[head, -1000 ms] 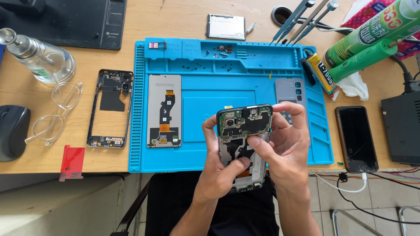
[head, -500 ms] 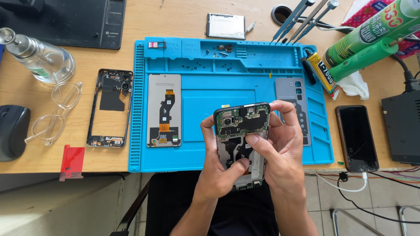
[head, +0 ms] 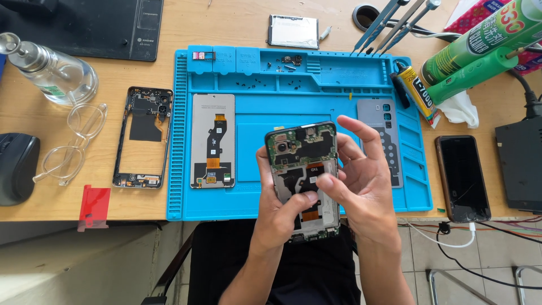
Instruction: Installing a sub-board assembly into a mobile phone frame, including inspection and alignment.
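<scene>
At the far left of the wooden worktop (head: 141, 212) lie a black mouse (head: 17, 166), a clear glass bottle (head: 53, 73) bearing a small pale green label, a pair of clear-framed glasses (head: 73, 141) and a small red film tab (head: 95, 204). Next comes a bare black phone frame (head: 143, 137), just beside the edge of the blue repair mat (head: 254, 203), on which a grey display panel (head: 213, 140) lies face down with its orange flex showing. Over the near edge of the mat, the opened phone (head: 305, 178) is held up off the surface, camera end away from the person. The left hand (head: 276, 212) cradles it from below, grip closed around its left side with the thumb laid across the metal shield. The right hand (head: 361, 181) rests its thumb on the middle of the board, forefinger lifted, so its grip is loose and holds nothing of its own. This work would go best with the phone held steady in the left hand and only light thumb pressure, kept off the flex cables. Farther right lie a grey back cover (head: 384, 133), a small black-and-yellow glue tube (head: 416, 90), two green spray cans (head: 480, 51) with white and red lettering, a dark phone (head: 462, 178) with a cracked screen, and a black box (head: 522, 164) at the edge.
</scene>
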